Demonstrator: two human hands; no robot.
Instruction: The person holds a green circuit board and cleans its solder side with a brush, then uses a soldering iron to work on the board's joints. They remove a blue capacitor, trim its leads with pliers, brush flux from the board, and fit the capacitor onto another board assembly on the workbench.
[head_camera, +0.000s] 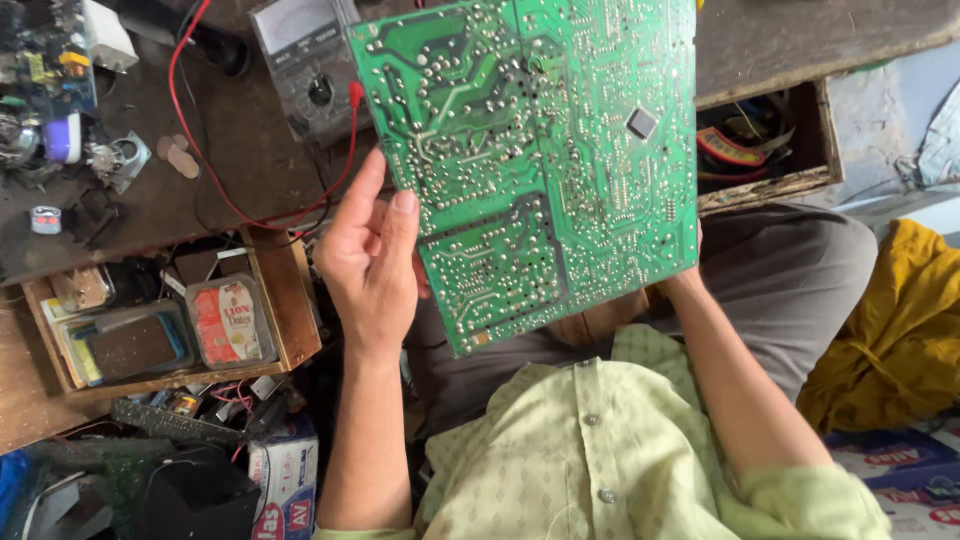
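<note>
Nearest the camera is the person's pale green buttoned shirt (600, 450), with two forearms reaching up from it. Two hands hold one green circuit board (540, 160), solder side toward the camera, lifted above the lap. The left hand (368, 265) clasps the board's left edge, thumb pressed on its face, fingers behind it. The right hand (690, 275) is almost wholly hidden behind the board's lower right corner; it meets the board there, but how its fingers close cannot be told. One small dark square chip (641, 123) sits on the board's right half.

Left of the left arm, one open wooden drawer (290, 320) holds one clear plastic box (228, 322) and one dark flat case (132, 345). To the right lies one yellow cloth (900, 330).

Farther off, the dark workbench (200, 160) carries one analogue meter (305, 65), partly covered by the board, and one red wire (215, 180) looping across. A second open drawer (770, 150) shows beyond the board's right edge.
</note>
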